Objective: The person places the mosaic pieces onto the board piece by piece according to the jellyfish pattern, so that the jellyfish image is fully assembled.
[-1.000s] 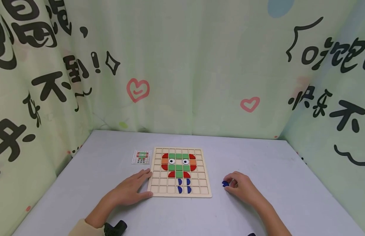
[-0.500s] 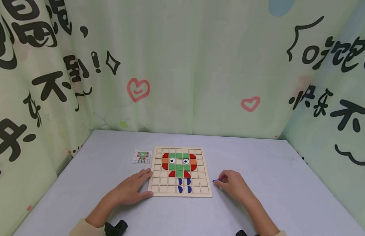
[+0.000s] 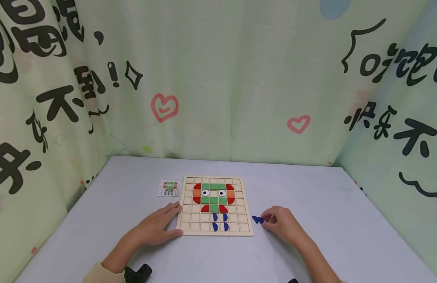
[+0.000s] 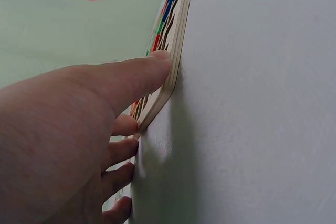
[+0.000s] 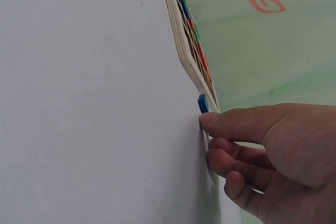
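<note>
A wooden grid board (image 3: pixel 241 225) lies on the table, bearing a figure of green, red, orange and blue pieces with two eye pieces. My left hand (image 3: pixel 156 226) rests at the board's left edge, thumb at its near corner and fingers along the side. Right of the board, my right hand (image 3: pixel 283 224) pinches small blue puzzle pieces (image 3: pixel 256 219) between thumb and fingers, low at the table. One blue piece (image 5: pixel 203 103) pokes out past the thumb in the right wrist view; the rest is hidden by the hand.
Beside the board's upper left lies a small picture card (image 3: pixel 169 188) showing a similar figure. The white table (image 3: pixel 303 188) is backed by a pale green curtain (image 3: pixel 218 78) with printed writing and hearts.
My right hand has moved left toward the board with the blue pieces, which now show spread at its fingertips. My left hand has stayed in place.
</note>
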`<control>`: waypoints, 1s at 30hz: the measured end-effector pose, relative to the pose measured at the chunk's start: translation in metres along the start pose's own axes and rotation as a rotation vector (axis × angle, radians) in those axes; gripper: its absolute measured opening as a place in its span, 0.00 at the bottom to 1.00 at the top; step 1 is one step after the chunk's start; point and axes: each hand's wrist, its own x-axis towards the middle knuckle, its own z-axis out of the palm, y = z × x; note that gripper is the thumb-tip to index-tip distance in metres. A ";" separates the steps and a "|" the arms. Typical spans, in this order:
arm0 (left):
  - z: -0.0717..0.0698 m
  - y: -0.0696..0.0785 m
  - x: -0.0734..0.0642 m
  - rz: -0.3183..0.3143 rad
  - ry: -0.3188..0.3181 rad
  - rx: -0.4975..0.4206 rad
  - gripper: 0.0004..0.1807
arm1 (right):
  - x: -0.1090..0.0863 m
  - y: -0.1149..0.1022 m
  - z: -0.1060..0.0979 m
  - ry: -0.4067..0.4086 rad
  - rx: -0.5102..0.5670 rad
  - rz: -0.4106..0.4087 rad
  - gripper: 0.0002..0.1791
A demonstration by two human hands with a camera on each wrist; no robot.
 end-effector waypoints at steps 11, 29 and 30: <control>0.000 -0.001 -0.001 -0.002 0.003 0.002 0.42 | 0.004 -0.001 0.004 -0.040 0.012 -0.034 0.11; -0.003 0.003 -0.003 -0.018 0.001 -0.005 0.42 | 0.007 -0.008 0.012 0.001 0.022 -0.094 0.09; -0.003 0.003 -0.003 -0.017 0.000 -0.008 0.41 | 0.007 -0.009 0.013 0.001 0.024 -0.109 0.09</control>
